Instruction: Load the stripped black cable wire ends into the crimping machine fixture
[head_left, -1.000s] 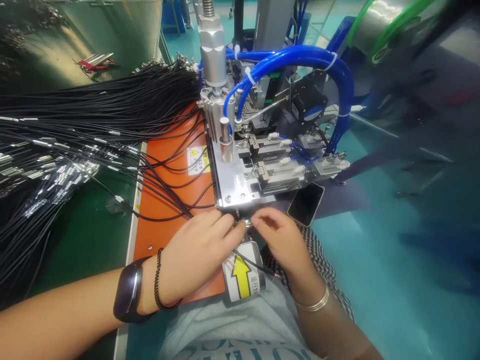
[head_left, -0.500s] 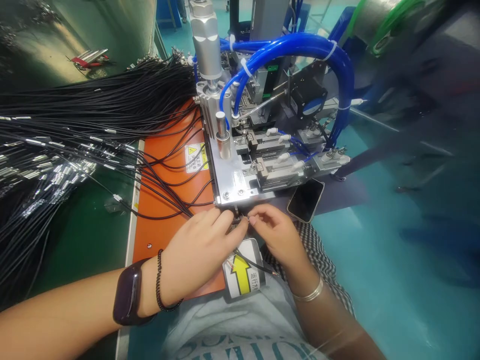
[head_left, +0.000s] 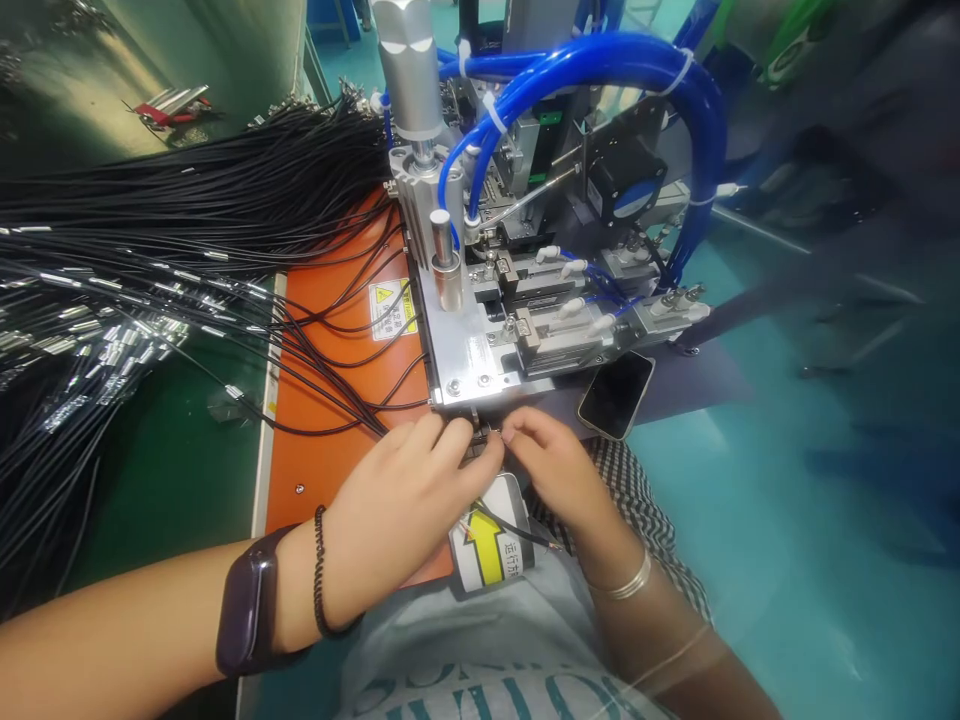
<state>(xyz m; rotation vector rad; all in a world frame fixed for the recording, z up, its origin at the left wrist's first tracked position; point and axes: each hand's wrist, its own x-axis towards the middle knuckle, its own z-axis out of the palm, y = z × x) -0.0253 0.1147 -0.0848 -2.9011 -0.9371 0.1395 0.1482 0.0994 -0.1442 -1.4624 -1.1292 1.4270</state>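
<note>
At six o'clock, the left hand (head_left: 397, 500) and right hand (head_left: 559, 475) meet fingertip to fingertip, pinching a black wire (head_left: 510, 527) over the arrow label (head_left: 489, 550). Toward twelve sit the metal plate (head_left: 469, 350), phone (head_left: 616, 394) and blue hoses (head_left: 600, 60); wire bundle (head_left: 172, 215) at ten.

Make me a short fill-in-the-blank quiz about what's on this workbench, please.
1. The mat under the black cables is ____.
2. The air hoses arching over the machine are ____.
3. The sticker below the left hand and right hand shows a yellow ____.

Missing words: orange; blue; arrow
</note>
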